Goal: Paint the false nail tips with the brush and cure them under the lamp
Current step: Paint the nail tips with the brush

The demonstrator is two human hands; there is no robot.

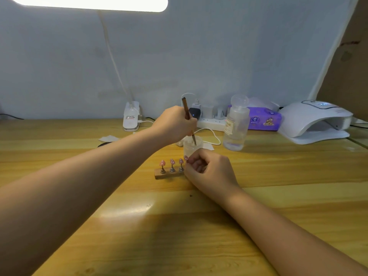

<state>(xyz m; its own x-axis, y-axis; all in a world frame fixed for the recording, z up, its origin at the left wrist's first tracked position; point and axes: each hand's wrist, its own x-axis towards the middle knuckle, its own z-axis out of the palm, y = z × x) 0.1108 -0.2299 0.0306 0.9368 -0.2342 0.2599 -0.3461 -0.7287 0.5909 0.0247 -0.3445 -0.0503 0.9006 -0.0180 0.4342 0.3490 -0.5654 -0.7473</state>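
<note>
Right hand [209, 168], fingers curled, rests at the right end of the wooden stand [167, 174] carrying pink nail tips [172, 161]; whether it grips anything is unclear. Behind, the left hand [175, 124] pinches the brush [188, 118], tip dipped in a small clear cup [192, 146]. Farther right sits the white curing lamp [316, 121].

Clear bottle [236, 124], right of and beyond the right hand [209, 168]: cream label read "NAIL". Purple tissue pack [264, 119], behind the bottle: white print and a cartoon figure, illegible. White clamp base [130, 116], left of the left hand [175, 124]: small sticker, unreadable.
</note>
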